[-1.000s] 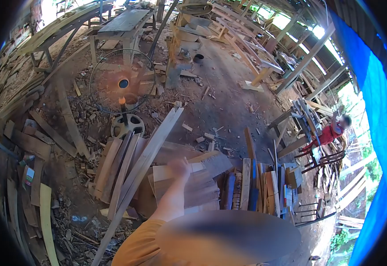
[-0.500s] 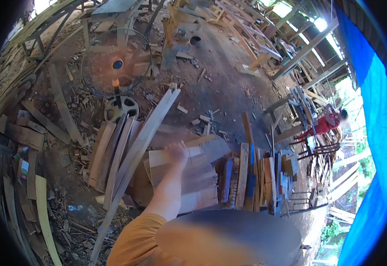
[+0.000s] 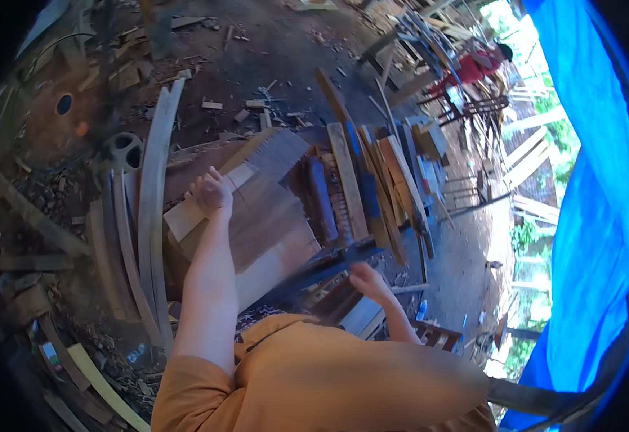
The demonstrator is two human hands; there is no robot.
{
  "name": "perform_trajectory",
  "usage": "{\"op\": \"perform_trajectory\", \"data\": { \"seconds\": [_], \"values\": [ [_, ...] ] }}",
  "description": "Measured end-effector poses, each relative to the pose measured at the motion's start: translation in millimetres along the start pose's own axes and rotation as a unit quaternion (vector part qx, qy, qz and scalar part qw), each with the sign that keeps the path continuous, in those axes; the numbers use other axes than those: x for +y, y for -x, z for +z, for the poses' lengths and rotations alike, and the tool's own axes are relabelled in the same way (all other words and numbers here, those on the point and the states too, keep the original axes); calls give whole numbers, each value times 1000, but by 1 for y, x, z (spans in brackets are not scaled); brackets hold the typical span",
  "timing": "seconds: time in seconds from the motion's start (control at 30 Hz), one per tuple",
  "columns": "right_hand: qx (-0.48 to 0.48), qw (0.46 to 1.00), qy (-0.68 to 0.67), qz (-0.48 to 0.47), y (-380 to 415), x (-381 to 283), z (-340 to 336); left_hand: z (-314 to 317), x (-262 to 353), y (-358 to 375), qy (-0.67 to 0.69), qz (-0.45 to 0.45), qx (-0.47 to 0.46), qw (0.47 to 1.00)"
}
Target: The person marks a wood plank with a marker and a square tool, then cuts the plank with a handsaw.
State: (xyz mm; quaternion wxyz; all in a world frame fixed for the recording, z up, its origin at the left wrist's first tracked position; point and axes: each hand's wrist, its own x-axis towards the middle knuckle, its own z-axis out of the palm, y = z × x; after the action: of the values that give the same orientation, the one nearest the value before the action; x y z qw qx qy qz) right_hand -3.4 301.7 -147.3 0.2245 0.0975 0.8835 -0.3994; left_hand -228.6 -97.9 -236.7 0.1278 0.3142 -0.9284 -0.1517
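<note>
My left hand (image 3: 210, 193) is closed over a short pale wooden strip (image 3: 182, 219), pressing it against a wide brown board (image 3: 260, 209). Part of the strip sticks out beyond the hand on either side. The board lies slanted in front of my body, with a lighter panel (image 3: 278, 270) at its near edge. My right hand (image 3: 368, 281) is low, right of the board, with its fingers curled. Something dark and blurred is by its fingertips, too smeared to name.
Long planks (image 3: 159, 201) lean left of the board, and stacked timber (image 3: 347, 169) stands to its right. A spoked wheel (image 3: 122, 153) lies on the scrap-strewn ground. A person in red (image 3: 473, 66) is farther off, near a blue tarp (image 3: 588, 144).
The view has swung right, so the boards appear farther left. My right hand has come into sight. My left hand stays at the pale strip, which now appears slanted.
</note>
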Motion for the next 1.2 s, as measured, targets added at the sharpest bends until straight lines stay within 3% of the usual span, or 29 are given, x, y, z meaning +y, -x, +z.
{"op": "perform_trajectory", "data": {
  "seconds": [0.07,0.27,0.33,0.47,0.7,0.77,0.9,1.03,1.1,1.2],
  "values": [
    [66,991,103,-60,-28,-29,11,-3,0,-1,-3,4,-13,1000],
    [201,966,150,-63,-105,-72,48,-4,2,0,-22,3,-17,1000],
    [277,926,252,-45,-129,-73,55,-4,2,-2,-30,0,-20,999],
    [317,914,250,30,-165,-68,57,-6,0,-2,-41,1,-32,999],
    [333,900,281,25,-162,-55,60,-5,2,-2,-57,11,-39,998],
    [357,909,212,30,-164,-48,48,-4,4,0,-49,13,-24,998],
    [456,857,237,39,-178,-23,-1,-2,1,0,-51,17,-13,998],
    [458,845,262,89,-207,-13,-38,-3,4,-1,-52,19,-9,998],
    [388,881,244,119,-216,-14,-45,-3,3,-1,-61,11,-31,998],
    [364,880,272,139,-229,-8,-45,-2,3,-1,-55,16,-22,998]
  ]
}}
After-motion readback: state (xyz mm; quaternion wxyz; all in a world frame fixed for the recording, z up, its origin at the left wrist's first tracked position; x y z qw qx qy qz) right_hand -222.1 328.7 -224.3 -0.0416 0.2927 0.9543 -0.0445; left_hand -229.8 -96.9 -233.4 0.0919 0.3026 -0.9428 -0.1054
